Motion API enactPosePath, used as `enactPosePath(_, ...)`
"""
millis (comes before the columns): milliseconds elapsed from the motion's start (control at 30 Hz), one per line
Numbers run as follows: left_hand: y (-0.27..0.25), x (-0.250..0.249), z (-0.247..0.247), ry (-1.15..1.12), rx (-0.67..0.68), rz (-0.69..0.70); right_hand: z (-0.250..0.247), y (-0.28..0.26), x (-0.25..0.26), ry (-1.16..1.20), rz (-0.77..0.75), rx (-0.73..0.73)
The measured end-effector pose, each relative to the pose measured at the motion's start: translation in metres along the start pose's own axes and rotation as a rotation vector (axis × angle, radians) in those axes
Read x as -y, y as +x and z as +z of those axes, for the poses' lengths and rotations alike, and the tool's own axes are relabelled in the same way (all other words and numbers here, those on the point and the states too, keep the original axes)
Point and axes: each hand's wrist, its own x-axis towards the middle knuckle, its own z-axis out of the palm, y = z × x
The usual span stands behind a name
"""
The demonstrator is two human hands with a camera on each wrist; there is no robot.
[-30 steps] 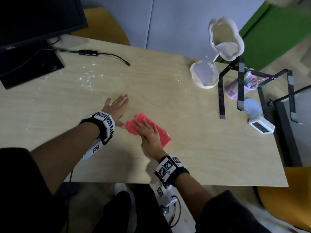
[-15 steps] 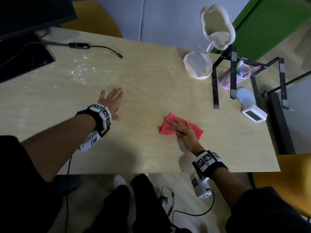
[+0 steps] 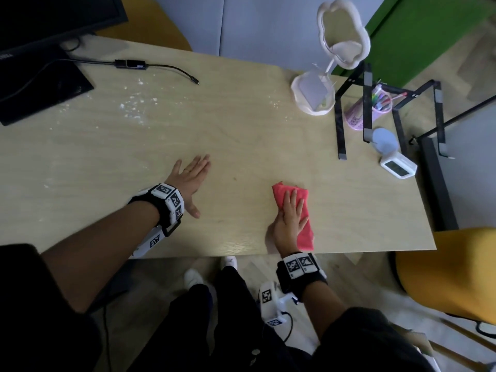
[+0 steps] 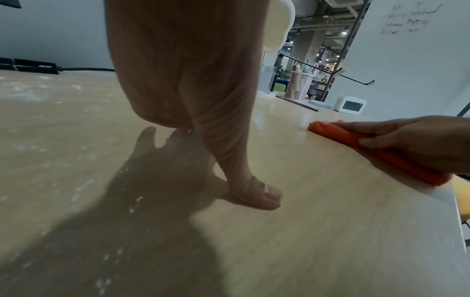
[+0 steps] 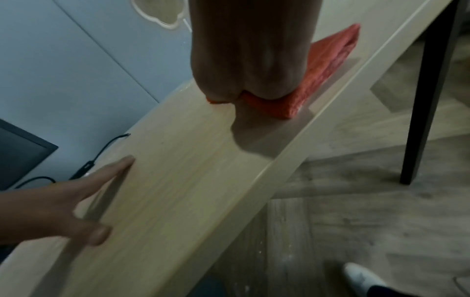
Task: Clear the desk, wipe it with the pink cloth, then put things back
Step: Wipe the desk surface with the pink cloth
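Observation:
The folded pink cloth (image 3: 280, 196) lies on the pale wooden desk (image 3: 241, 124) near its front edge, right of centre. My right hand (image 3: 291, 216) presses flat on the cloth with straight fingers; the cloth (image 5: 328, 60) pokes out beside the palm in the right wrist view. My left hand (image 3: 190, 175) rests flat on the desk to the left, fingers spread, holding nothing. From the left wrist view the cloth (image 4: 338, 132) and the right hand (image 4: 419, 144) appear at the right. White crumbs (image 3: 134, 103) speckle the desk's back left.
A black monitor (image 3: 40, 49) and a cable with adapter (image 3: 134, 64) stand at the back left. At the back right are a white cloud-shaped mirror (image 3: 342, 36), a black laptop stand (image 3: 367, 103), a pink pen cup (image 3: 375, 108) and a small white clock (image 3: 397, 167). Yellow chair (image 3: 451, 272) at right.
My right hand has slid the pink cloth from beside the left hand rightward across the desk, then back toward the front edge. The left hand stays flat in place.

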Motion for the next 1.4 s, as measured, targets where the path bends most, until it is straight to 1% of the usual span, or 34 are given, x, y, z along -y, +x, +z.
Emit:
enactPosePath(67, 0.0, 0.001, -0.002, -0.012, 0.004, 0.012, 0.013, -0.01, 0.018, -0.027, 0.093, -0.021)
enactPosePath(167, 0.001, 0.001, -0.003, -0.015, 0.008, 0.021, 0.033, -0.02, 0.045, 0.028, 0.209, -0.042)
enactPosePath(300, -0.001, 0.001, -0.004, -0.007, -0.001, 0.016, 0.051, -0.024, 0.076, 0.087, 0.268, -0.017)
enactPosePath(400, 0.0, 0.0, -0.003, -0.01, -0.01, 0.003, 0.063, -0.025, 0.099, 0.091, 0.219, 0.042)
enactPosePath(533, 0.0, -0.001, -0.003, 0.001, -0.025, -0.011, 0.073, -0.026, 0.117, 0.067, 0.06, 0.127)
enactPosePath(600, 0.0, -0.001, -0.003, 0.002, -0.024, -0.01, 0.074, -0.026, 0.116, 0.052, -0.021, 0.169)
enactPosePath(733, 0.0, -0.001, -0.004, 0.004, -0.021, -0.012, 0.07, -0.031, 0.103, 0.102, -0.247, 0.235)
enactPosePath(833, -0.002, -0.002, -0.004, 0.026, -0.026, -0.021, 0.065, -0.026, 0.092, 0.167, -0.329, 0.266)
enactPosePath(900, -0.003, -0.002, -0.006, 0.034, -0.03, -0.023, 0.054, -0.024, 0.089, 0.316, -0.324, 0.344)
enactPosePath(967, -0.004, -0.002, -0.007, 0.05, -0.033, -0.025, 0.025, -0.022, 0.095, 0.546, -0.242, 0.473)
enactPosePath(1033, -0.006, -0.003, -0.007, 0.078, -0.033, -0.027, -0.003, -0.019, 0.096, 0.664, -0.191, 0.548)
enactPosePath(1067, -0.007, -0.003, -0.007, 0.087, -0.034, -0.028, -0.013, -0.016, 0.093, 0.664, -0.177, 0.539)
enactPosePath(1100, -0.007, -0.003, -0.007, 0.09, -0.037, -0.029, -0.018, -0.012, 0.087, 0.631, -0.173, 0.484)
enactPosePath(1167, -0.008, -0.003, -0.006, 0.083, -0.044, -0.029, -0.019, -0.003, 0.07, 0.544, -0.184, 0.312)
enactPosePath(1200, -0.007, -0.002, -0.006, 0.076, -0.044, -0.024, -0.015, -0.003, 0.063, 0.492, -0.199, 0.247)
enactPosePath(1233, -0.007, -0.001, -0.006, 0.066, -0.046, -0.02, -0.009, -0.005, 0.058, 0.446, -0.208, 0.213)
enactPosePath(1300, -0.006, 0.001, -0.005, 0.049, -0.054, -0.011, 0.006, -0.015, 0.055, 0.33, -0.187, 0.215)
enactPosePath(1400, -0.005, 0.002, -0.004, 0.039, -0.052, -0.005, 0.032, -0.034, 0.065, 0.13, -0.229, 0.25)
